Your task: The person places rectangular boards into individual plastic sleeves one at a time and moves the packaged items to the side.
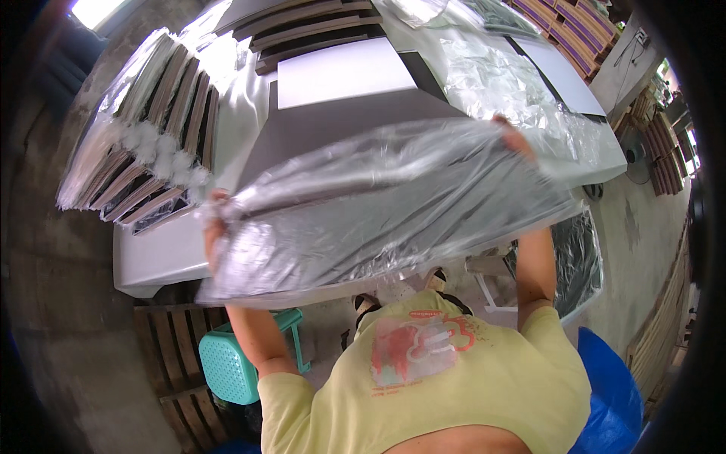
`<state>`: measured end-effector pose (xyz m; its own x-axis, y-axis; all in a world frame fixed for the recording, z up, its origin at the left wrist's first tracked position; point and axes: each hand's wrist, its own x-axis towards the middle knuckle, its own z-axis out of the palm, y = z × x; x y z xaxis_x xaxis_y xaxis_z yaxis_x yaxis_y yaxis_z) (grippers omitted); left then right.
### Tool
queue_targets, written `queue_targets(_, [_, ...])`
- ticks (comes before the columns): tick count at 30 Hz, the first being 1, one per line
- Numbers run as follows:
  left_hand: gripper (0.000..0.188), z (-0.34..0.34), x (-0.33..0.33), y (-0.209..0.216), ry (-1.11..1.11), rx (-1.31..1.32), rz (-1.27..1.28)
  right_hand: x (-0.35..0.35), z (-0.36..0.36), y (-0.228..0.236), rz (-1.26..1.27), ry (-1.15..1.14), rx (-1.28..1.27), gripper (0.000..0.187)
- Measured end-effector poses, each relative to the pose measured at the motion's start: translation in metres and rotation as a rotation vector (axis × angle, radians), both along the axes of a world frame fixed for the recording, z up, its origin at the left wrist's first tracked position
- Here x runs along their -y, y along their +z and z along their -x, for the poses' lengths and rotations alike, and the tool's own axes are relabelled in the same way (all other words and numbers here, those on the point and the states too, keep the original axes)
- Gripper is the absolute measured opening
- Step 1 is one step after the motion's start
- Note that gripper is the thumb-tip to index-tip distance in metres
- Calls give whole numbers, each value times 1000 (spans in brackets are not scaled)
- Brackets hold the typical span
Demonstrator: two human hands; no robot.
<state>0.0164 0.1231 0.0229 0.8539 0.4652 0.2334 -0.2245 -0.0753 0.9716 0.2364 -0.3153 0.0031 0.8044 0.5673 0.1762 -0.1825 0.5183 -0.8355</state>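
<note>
Stretched between my hands is a wide, clear plastic bag (pixel 378 219), blurred a little by motion. Dark grey shows through it; whether a panel lies inside or only behind it I cannot tell. My left hand (pixel 216 227) grips the bag's left end, partly behind the film. At its far right corner, my right hand (pixel 516 140) is closed on the bag, fingers partly covered. Just beyond the bag a flat dark grey panel (pixel 318 129) lies on the table, with a plain white sheet (pixel 340 72) behind it.
Plastic-wrapped panels (pixel 151 129) are stacked on the left of the white-covered table (pixel 162 253). More dark panels (pixel 318 26) lie at the back. Loose clear film (pixel 499 91) spreads at right. A green stool (pixel 229 367) and wooden pallet (pixel 178 340) stand below; a wrapped panel (pixel 578 261) leans at right.
</note>
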Motion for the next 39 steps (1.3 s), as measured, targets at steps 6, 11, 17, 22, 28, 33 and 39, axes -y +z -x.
queue_targets(6, [42, -20, -26, 83, 125, 390, 414, -14, -3, 98, -533, 53, 182, 40])
queue_targets(11, [19, -95, -8, 62, 224, 78, -116, -55, -23, 85, 31, -552, 91, 37])
queue_targets(17, [32, -129, -8, -20, 415, -90, -504, -49, -61, 24, 720, -949, 321, 35])
queue_targets(22, [27, -98, 23, 28, 409, 146, -468, -63, -3, 83, 147, -976, 362, 39])
queue_targets(28, [35, -30, 43, -10, 305, 69, -201, -38, 25, 32, 708, -731, 604, 45])
queue_targets(33, [55, 2, 71, -72, 108, -87, -525, -15, 33, -58, 1122, -854, 668, 12])
queue_targets(39, [33, 9, 66, -136, 310, -423, -618, -2, 46, -97, 1151, -1007, 870, 9])
